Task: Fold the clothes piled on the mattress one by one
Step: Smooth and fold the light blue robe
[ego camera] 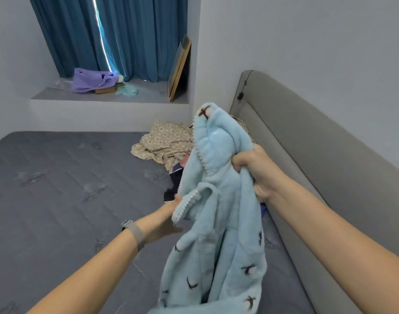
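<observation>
A fluffy light-blue garment (218,200) with small dark embroidered marks and a white beaded trim hangs bunched up in the air over the grey mattress (58,189). My right hand (257,171) grips a thick fold of it at its right side. My left hand (171,214), a watch on the wrist, pinches the trimmed edge lower on the left; its fingers are partly hidden behind the fabric. Behind the garment lies the pile: a beige patterned cloth (164,143) and dark clothes (173,184), partly hidden.
A grey padded headboard (318,155) runs along the right side. At the back, a raised window ledge (103,96) holds a purple bag (92,81) and framed boards (179,69) leaning on the wall, with blue curtains (126,35) behind.
</observation>
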Demonstrator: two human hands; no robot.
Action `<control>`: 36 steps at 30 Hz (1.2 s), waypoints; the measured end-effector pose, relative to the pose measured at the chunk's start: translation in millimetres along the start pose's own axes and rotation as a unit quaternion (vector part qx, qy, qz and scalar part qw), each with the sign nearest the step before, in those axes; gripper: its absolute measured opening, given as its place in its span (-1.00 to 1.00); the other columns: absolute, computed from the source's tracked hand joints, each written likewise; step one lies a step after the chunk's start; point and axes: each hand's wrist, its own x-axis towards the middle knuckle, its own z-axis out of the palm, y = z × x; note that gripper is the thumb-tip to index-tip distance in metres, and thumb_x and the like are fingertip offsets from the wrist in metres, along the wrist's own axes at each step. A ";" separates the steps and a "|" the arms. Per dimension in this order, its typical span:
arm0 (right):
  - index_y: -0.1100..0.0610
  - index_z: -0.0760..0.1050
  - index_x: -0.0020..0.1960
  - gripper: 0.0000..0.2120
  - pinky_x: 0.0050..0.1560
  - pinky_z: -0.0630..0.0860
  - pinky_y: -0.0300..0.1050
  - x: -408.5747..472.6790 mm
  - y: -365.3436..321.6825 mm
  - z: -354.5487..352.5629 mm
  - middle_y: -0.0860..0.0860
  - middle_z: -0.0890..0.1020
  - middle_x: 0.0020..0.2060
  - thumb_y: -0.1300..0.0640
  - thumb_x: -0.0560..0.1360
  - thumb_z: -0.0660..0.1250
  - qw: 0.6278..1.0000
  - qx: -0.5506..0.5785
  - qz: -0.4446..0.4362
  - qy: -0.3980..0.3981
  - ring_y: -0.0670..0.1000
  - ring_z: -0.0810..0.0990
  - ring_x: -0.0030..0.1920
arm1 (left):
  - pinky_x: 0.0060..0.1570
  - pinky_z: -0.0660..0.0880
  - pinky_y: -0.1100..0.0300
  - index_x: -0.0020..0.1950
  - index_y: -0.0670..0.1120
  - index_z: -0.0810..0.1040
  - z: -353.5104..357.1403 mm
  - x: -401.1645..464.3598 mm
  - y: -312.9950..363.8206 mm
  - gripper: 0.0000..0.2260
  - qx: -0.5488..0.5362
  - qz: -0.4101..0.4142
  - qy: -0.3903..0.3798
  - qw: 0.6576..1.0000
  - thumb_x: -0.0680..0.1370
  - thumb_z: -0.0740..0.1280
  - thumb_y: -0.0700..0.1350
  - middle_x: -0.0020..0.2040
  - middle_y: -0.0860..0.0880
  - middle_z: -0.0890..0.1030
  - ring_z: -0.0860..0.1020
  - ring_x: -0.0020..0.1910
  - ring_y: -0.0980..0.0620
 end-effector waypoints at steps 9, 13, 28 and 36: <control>0.28 0.54 -0.04 -0.65 -0.35 0.60 -0.10 -4.5 0.1 -47.2 0.15 0.60 -0.26 0.55 0.29 0.16 0.997 -0.028 0.023 0.065 0.09 0.61 -0.28 | 0.03 0.55 0.20 0.21 -0.10 0.53 33.7 2.4 -32.1 -0.55 0.061 0.098 -0.024 0.993 0.39 0.44 0.07 0.10 0.03 0.67 0.62 0.09 0.05; 0.23 0.57 0.03 -0.64 -0.04 0.63 0.03 -24.7 10.3 -90.4 0.17 0.68 -0.07 0.59 0.40 0.25 0.991 -0.107 0.051 0.054 0.15 0.65 -0.06 | 0.10 0.55 0.13 0.30 -0.08 0.47 18.0 -20.2 -26.1 -0.37 0.068 0.118 -0.057 0.989 0.32 0.53 0.13 0.19 -0.01 0.63 0.60 0.16 0.00; 0.03 0.54 0.24 -0.72 0.29 0.49 0.05 -47.8 114.5 -91.3 -0.06 0.63 0.17 0.25 0.58 0.27 0.936 -0.333 0.100 -0.060 -0.01 0.59 0.20 | -0.04 0.46 0.18 -0.03 0.06 0.55 -21.9 -29.4 -31.7 -0.84 0.385 0.088 0.087 0.914 0.52 0.35 0.13 -0.11 0.14 0.64 0.57 -0.12 0.23; -0.14 0.34 0.38 -0.58 0.08 0.48 0.47 -82.9 71.3 -89.6 0.00 0.62 0.22 -0.07 0.53 0.25 0.886 -0.237 0.262 -0.300 0.17 0.60 0.20 | -0.08 0.56 0.27 -0.01 0.01 0.63 -39.0 -93.5 24.5 -0.37 0.537 -0.102 -0.191 0.815 0.10 0.47 0.40 -0.16 0.19 0.67 0.63 -0.16 0.16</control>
